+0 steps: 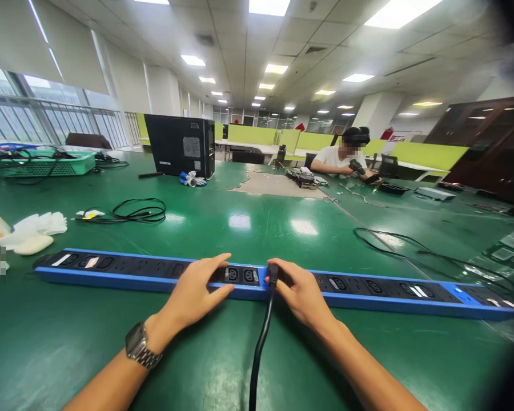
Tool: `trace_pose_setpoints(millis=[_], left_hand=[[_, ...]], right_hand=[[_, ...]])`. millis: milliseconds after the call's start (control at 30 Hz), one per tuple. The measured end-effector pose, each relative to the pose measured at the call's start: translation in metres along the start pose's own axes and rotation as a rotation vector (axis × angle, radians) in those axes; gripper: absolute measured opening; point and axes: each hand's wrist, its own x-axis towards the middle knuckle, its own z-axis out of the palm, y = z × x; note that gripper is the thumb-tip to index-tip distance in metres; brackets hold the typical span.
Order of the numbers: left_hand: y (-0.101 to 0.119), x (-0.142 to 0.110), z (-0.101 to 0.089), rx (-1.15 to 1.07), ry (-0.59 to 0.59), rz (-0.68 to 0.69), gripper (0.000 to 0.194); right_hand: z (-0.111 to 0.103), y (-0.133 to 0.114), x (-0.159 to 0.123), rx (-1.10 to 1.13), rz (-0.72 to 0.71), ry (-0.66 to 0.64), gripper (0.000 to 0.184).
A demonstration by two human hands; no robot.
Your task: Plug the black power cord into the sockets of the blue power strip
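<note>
A long blue and black power strip [154, 267] lies across the green table in front of me. My left hand [199, 288], with a watch on its wrist, spans the strip left of its middle, fingers at the far edge and thumb at the near edge. Beside it, two sockets [241, 276] show uncovered. Thumb and forefinger of my right hand [302, 291] are closed around a black power plug [273, 275] at the strip's middle. From the plug a thick black cable [260, 348] runs down toward me. Whether the plug sits fully in a socket is hidden.
Behind the strip lie a coiled black cable [141, 211] and, at right, another thin cable [394, 245]. White gloves [40, 225] are at left, near a green basket [51, 164]. A black computer case [180, 145] stands farther back. A person [340, 157] sits across the table.
</note>
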Motion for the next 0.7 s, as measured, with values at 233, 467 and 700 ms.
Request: trace_pose_setpoints(millis=[233,467,700], left_hand=[[0.024,0.024,0.034,-0.018,-0.057,0.052,0.053],[0.039,0.033,0.043,-0.093,-0.144,0.293,0.057],[0.043,0.034,0.058,-0.004,-0.121,0.305,0.046]], right_hand=[[0.008,-0.005,0.002,-0.064,-0.006,0.013,0.029],[0.005,-0.006,0.000,-0.141,-0.044,-0.093,0.035],[-0.007,-0.004,-0.007,-0.250,-0.021,-0.228,0.062]])
